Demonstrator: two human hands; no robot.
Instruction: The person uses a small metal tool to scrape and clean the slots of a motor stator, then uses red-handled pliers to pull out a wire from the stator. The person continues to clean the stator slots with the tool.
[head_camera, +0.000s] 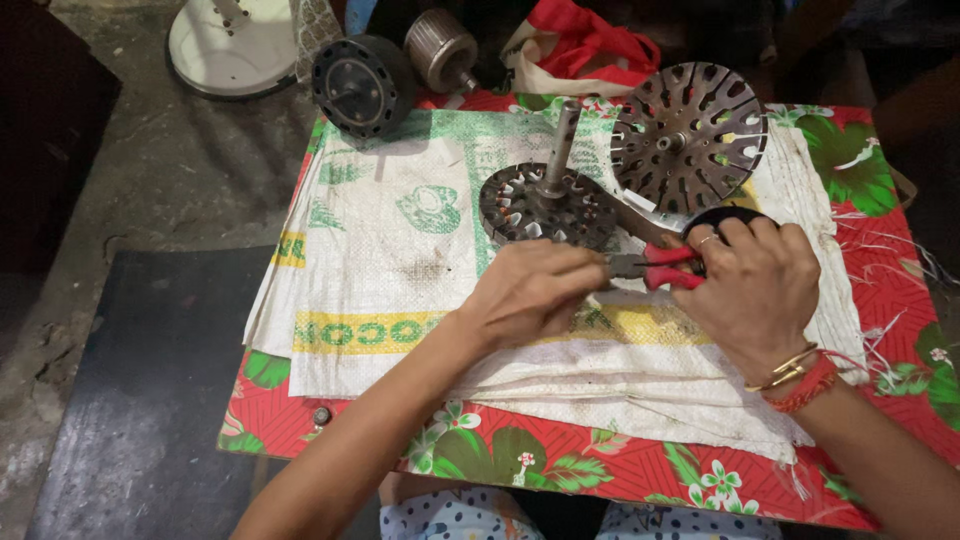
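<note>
The right hand (755, 290) is closed in a grip around the red handles of the pliers (650, 268), whose jaws point toward 9 o'clock and meet the fingertips of the left hand (530, 292). The left hand's grip is narrow — fingers pinched at the plier tips; whatever sits between them is too small to tell. Just at 12 o'clock of both hands lies the slotted motor core with its shaft (545, 205) on the white woven sack (400, 250) covering the worktop (880, 250) — a perforated metal disc (690, 135) leans at 1 o'clock.
</note>
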